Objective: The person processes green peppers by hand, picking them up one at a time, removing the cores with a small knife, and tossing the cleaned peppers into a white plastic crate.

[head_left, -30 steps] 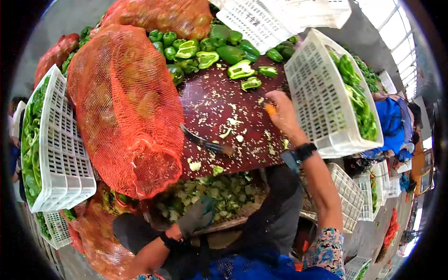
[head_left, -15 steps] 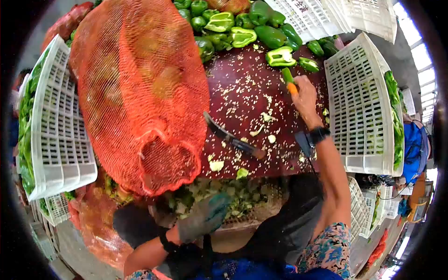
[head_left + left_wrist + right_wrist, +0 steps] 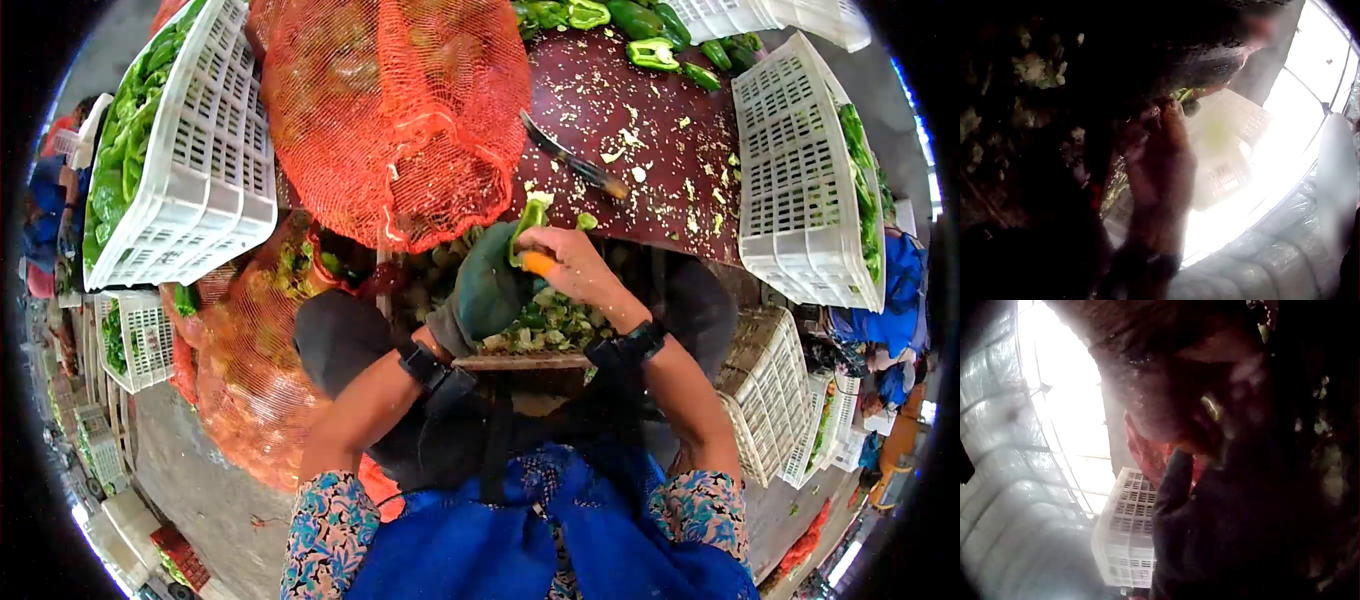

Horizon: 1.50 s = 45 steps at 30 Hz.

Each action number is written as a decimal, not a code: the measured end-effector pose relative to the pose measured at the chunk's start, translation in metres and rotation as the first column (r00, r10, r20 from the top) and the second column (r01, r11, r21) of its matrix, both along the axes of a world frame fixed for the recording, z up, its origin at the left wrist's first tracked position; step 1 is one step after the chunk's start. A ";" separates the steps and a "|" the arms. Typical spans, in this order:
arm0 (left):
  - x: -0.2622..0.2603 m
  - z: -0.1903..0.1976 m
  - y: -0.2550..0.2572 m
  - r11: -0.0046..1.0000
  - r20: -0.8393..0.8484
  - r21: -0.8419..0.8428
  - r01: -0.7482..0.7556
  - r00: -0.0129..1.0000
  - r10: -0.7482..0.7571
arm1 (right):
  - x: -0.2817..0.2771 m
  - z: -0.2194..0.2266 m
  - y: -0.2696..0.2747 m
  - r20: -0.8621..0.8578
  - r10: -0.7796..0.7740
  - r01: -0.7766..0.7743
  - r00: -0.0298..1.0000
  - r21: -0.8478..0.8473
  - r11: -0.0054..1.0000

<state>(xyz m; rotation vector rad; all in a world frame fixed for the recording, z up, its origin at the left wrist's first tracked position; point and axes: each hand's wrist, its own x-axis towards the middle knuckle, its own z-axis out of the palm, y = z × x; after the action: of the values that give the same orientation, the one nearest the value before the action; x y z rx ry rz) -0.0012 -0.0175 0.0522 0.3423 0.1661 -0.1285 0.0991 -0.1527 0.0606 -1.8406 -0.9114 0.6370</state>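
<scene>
In the head view my hands meet just below the near edge of the dark red table point(image 3: 650, 120). My left hand point(image 3: 490, 290), in a grey-green glove, curls round a green pepper point(image 3: 528, 222). My right hand point(image 3: 572, 268) is bare and grips an orange-handled tool point(image 3: 540, 264) set against that pepper. Under both hands lies a heap of pale green pepper scraps point(image 3: 555, 322). The left wrist view is dark and blurred; it shows the right hand point(image 3: 1157, 175) with a bit of green pepper point(image 3: 1186, 99) at its fingertips. The right wrist view shows the dark glove point(image 3: 1191, 537).
A long knife point(image 3: 575, 165) lies on the seed-strewn table. A full orange mesh sack point(image 3: 400, 110) hangs over the table's left part. White crates of peppers stand at the left point(image 3: 190, 170) and right point(image 3: 795, 170). Whole green peppers point(image 3: 640, 20) are piled at the far edge.
My right hand drew back from the far side of the table to the near edge with the tool and a pepper. The gloved left hand rose to meet it.
</scene>
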 end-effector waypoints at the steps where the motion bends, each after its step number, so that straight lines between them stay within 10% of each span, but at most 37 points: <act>1: 0.002 -0.004 0.001 0.989 0.004 -0.134 0.064 0.998 -0.064 | -0.002 0.013 -0.003 0.081 0.066 -0.060 0.994 -0.078 0.995; 5: -0.004 -0.014 0.003 0.967 -0.005 -0.156 0.201 0.979 -0.205 | -0.011 0.033 -0.009 0.463 0.283 -0.047 0.840 -0.457 0.888; 9: -0.017 -0.020 0.009 0.967 -0.068 0.152 0.203 0.979 -0.195 | -0.016 0.036 -0.012 0.518 0.375 -0.172 0.769 -0.396 0.902; 12: -0.020 -0.051 0.001 0.963 0.142 0.254 0.095 0.981 -0.134 | -0.021 0.036 -0.011 0.433 0.426 -0.297 0.794 -0.336 0.894; 14: -0.016 -0.042 -0.005 0.756 0.401 0.617 -0.218 0.914 -0.064 | -0.025 0.039 -0.016 0.441 0.430 -0.283 0.788 -0.361 0.888; 16: -0.011 -0.029 -0.007 0.973 0.046 -0.075 0.220 0.975 -0.217 | -0.029 0.028 -0.022 0.510 0.407 -0.259 0.758 -0.338 0.905; 19: -0.020 -0.043 -0.026 0.867 0.569 0.396 -0.301 0.822 0.026 | -0.045 0.025 -0.019 0.568 0.392 -0.197 0.724 -0.375 0.906; 22: -0.017 -0.037 -0.018 0.999 0.251 -0.041 0.009 0.968 0.001 | -0.061 0.017 -0.024 0.674 0.140 -0.075 0.726 -0.124 0.989; 27: -0.015 -0.023 -0.022 0.996 -0.050 -0.066 -0.057 0.997 0.054 | -0.092 0.024 -0.023 0.664 -0.204 0.172 0.720 0.114 0.978; 30: -0.018 -0.012 -0.018 0.988 -0.103 -0.144 -0.048 0.994 0.033 | -0.091 0.020 -0.019 0.342 -0.486 0.443 0.805 0.199 0.874; 34: -0.017 0.004 -0.015 0.981 -0.125 -0.173 -0.090 0.990 0.069 | -0.089 0.018 -0.027 -0.407 -0.489 0.601 0.771 0.213 0.771; 39: -0.020 0.007 -0.014 0.994 0.038 -0.082 -0.070 0.997 0.073 | -0.091 0.020 -0.036 -0.612 -0.399 0.639 0.683 0.235 0.733; 43: -0.021 0.007 -0.020 0.884 0.191 0.414 -0.218 0.970 0.150 | -0.091 0.015 -0.042 -0.953 -0.164 0.740 0.254 0.082 0.668; 45: -0.018 0.002 -0.018 0.930 0.171 0.323 -0.174 0.977 0.123 | -0.089 0.003 -0.047 -0.993 0.044 0.719 0.108 0.109 0.686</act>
<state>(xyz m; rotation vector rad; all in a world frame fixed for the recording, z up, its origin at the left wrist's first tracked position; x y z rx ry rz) -0.0195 -0.0354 0.0546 0.6772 0.0647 0.0783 0.0099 -0.1998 0.0638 -0.6213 0.3144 0.8630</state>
